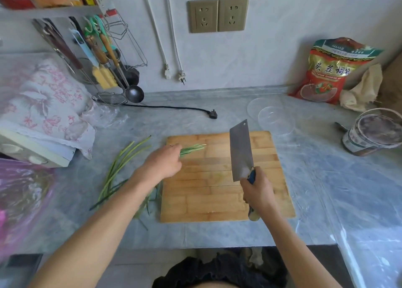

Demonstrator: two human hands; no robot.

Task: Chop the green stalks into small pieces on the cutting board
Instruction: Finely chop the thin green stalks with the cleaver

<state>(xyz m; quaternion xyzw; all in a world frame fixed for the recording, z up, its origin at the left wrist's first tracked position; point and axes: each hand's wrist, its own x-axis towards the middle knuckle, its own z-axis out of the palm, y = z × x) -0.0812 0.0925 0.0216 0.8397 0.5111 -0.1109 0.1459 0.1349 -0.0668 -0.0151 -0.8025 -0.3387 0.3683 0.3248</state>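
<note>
Board: a square bamboo cutting board (228,178) lay flat on the grey marbled stone countertop (315,178), near its front edge.
Left hand: the left hand (163,161) reached over the board's left edge, fingers curled around a small bunch of thin green stalks (192,149) (the grip itself was partly hidden by the back of the hand).
Held stalks: their pale tips pointed right and lay across the board's upper left part, uncut.
Loose stalks: a longer bundle of loose green stalks (118,172) lay on the countertop just left of the board, fanning from lower left to upper right; a few ends passed under the left forearm.
Right hand: the right hand (257,192) was wrapped tightly round the blue-and-cream handle of a broad rectangular steel cleaver (241,150).
Cleaver: blade pointed away from the person, over the board's right half and to the right of the held stalks, apart from them; whether its edge touched the wood could not be told.
Behind board: two clear glass bowls (275,120) stood just beyond the far right corner.
Right side: a red printed food bag (322,76) leaned against the wall; a lidded round plastic tub (369,133) sat nearer the counter's right end.
Left side: a rack of hanging kitchen utensils (104,59) on the wall.
</note>
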